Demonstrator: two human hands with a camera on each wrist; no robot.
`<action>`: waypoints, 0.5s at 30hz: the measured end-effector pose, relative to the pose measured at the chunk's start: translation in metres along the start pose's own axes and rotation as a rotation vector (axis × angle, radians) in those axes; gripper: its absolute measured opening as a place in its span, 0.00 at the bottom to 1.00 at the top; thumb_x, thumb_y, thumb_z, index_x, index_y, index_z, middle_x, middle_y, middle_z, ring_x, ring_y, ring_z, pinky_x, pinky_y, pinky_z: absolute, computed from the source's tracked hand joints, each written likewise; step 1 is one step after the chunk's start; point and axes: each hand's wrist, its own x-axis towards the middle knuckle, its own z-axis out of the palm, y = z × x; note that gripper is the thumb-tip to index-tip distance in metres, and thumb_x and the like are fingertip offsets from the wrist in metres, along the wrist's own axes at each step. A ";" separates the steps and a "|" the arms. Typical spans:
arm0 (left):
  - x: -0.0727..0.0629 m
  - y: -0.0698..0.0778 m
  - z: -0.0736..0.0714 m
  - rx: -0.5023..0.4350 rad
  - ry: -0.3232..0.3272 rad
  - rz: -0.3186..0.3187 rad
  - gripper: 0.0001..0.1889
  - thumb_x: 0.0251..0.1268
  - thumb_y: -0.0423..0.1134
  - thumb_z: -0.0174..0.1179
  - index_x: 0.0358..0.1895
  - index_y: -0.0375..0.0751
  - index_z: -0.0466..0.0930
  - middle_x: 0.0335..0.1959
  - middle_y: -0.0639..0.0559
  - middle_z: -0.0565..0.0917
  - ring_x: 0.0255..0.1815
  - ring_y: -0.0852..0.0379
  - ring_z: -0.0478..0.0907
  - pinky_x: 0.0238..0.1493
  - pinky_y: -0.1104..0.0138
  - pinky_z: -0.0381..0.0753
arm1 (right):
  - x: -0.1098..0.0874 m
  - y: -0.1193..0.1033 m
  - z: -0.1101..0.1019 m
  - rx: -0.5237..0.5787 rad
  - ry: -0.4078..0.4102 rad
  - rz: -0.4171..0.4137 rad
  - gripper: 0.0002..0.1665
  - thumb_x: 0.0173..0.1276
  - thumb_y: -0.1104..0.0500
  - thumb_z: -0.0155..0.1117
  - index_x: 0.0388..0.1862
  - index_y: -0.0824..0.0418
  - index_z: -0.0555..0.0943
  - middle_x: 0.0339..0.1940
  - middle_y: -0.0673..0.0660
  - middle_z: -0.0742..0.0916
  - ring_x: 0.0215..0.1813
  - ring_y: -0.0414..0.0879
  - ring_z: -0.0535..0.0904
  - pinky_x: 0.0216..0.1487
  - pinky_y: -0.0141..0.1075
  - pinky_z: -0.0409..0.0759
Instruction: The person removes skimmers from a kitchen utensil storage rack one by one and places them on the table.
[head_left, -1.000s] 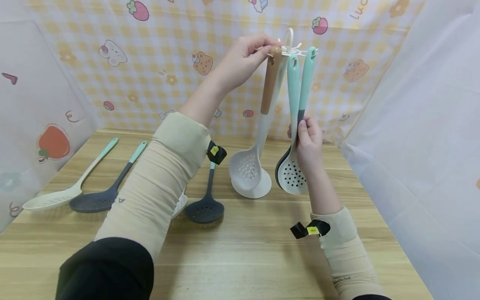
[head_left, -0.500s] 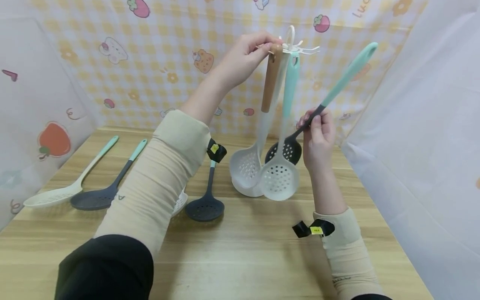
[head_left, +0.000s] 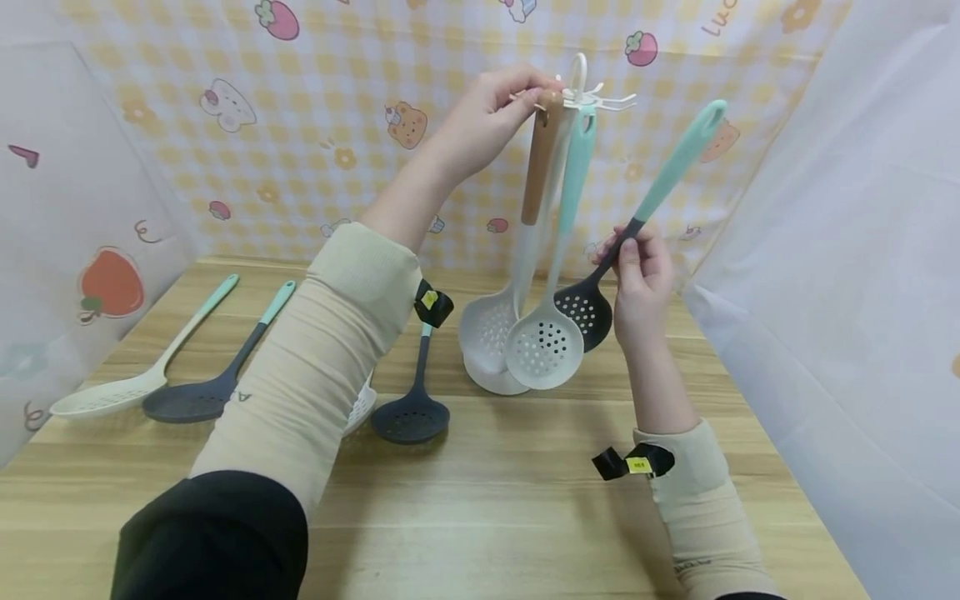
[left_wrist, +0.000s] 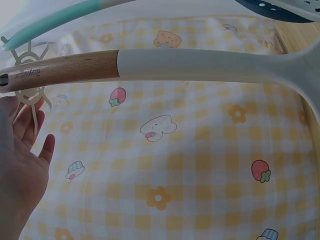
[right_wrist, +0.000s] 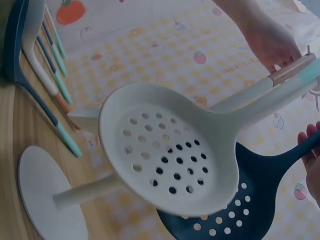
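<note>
In the head view my left hand (head_left: 498,112) grips the top of a white utensil rack (head_left: 618,103) by its hooks. A white slotted ladle with a brown wooden handle (head_left: 541,171) hangs beside those fingers. Next to it hangs a white skimmer (head_left: 543,354) with a mint handle. To the right, off the hooks, my right hand (head_left: 645,283) holds a dark skimmer (head_left: 678,162) by its shaft, mint handle tilted up and right. Its perforated head (right_wrist: 265,185) lies partly behind the white skimmer in the right wrist view.
On the wooden table (head_left: 465,517) at left lie a white slotted turner (head_left: 112,395) and a dark one (head_left: 187,403). Another dark skimmer (head_left: 410,419) lies nearer the rack's round base (head_left: 495,383). The left forearm partly hides a white utensil (head_left: 362,408).
My right hand has taken the dark skimmer off the rack and tilted its handle rightward. The white skimmer has swung left toward the stand. My left hand has stayed on the rack top.
</note>
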 end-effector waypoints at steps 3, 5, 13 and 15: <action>0.000 0.000 -0.001 0.005 0.001 0.002 0.13 0.76 0.35 0.46 0.53 0.36 0.79 0.55 0.52 0.80 0.57 0.62 0.71 0.57 0.76 0.64 | 0.001 0.002 -0.007 -0.063 0.043 0.029 0.08 0.73 0.68 0.50 0.43 0.71 0.77 0.33 0.62 0.80 0.34 0.52 0.78 0.43 0.39 0.80; 0.000 0.000 -0.001 0.014 0.003 -0.001 0.13 0.76 0.35 0.46 0.53 0.37 0.79 0.56 0.52 0.79 0.57 0.63 0.70 0.57 0.76 0.64 | 0.002 0.003 -0.012 -0.114 0.080 0.054 0.08 0.73 0.68 0.52 0.43 0.71 0.78 0.33 0.62 0.81 0.35 0.52 0.79 0.42 0.38 0.81; -0.001 0.001 -0.001 0.025 0.001 -0.012 0.14 0.76 0.35 0.46 0.54 0.38 0.79 0.56 0.53 0.79 0.57 0.63 0.70 0.57 0.75 0.64 | 0.006 0.004 -0.034 -0.331 0.138 0.279 0.09 0.72 0.66 0.55 0.43 0.70 0.81 0.34 0.58 0.84 0.36 0.45 0.80 0.38 0.32 0.79; 0.000 0.000 -0.001 0.033 0.000 -0.010 0.14 0.76 0.36 0.46 0.54 0.38 0.78 0.56 0.53 0.79 0.57 0.63 0.70 0.57 0.75 0.64 | 0.004 0.006 -0.039 -0.383 0.116 0.352 0.10 0.72 0.65 0.55 0.44 0.70 0.81 0.34 0.57 0.85 0.37 0.44 0.81 0.37 0.31 0.80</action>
